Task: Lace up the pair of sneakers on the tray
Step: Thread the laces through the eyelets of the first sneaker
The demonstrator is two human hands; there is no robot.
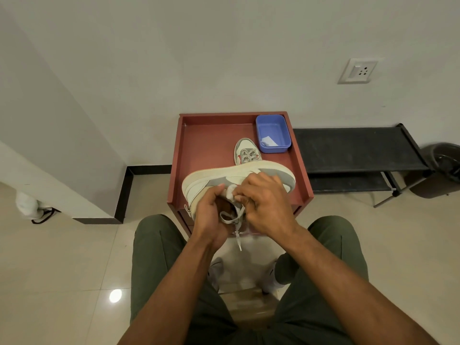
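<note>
Head view: both hands, left (211, 212) and right (263, 202), grip one sneaker (239, 178) by its lace (234, 217) above the tray (199, 145); no readable writing.

A single head-worn view looks steeply down, close over the tray (204, 145).

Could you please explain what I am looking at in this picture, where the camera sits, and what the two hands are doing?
There is no machine here: a person wears a wide-angle camera on the head, looking down at their own arms and green-trousered legs. In front stands a reddish-brown wooden tray on a small stand. Both hands work on a cream and grey sneaker tipped on its side at the tray's near edge. The left hand grips its collar; the right hand pinches around the grey shoelace, whose end hangs down. Behind lie the second sneaker, which already shows lacing, and a blue plastic tub holding a scrap of paper.
</note>
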